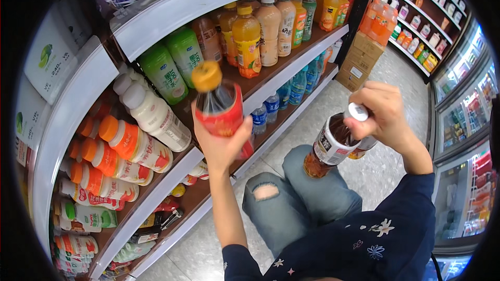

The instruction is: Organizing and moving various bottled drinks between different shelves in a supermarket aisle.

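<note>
My left hand [217, 152] grips a plastic drink bottle [220, 115] with a yellow cap and a red label, raised upright in front of the middle shelf. Dark liquid shows through its clear neck. Over my knees, my right hand [381, 107] pinches a tea bottle [330, 144] near its white cap. This bottle hangs tilted, with a white and dark label around brown liquid. Part of another bottle [366, 147] shows behind it; whether my right hand holds that one too cannot be told. Jeans [289, 203] with a torn knee lie beneath.
Beside the left hand, the middle shelf [269, 86] carries green cartons [163, 72], orange juice bottles [247, 43] and milk tea bottles [268, 31]. White bottles [156, 115] and orange-capped bottles [134, 142] stand further left. Cardboard boxes [358, 60] and glass-door fridges [459, 125] are at right.
</note>
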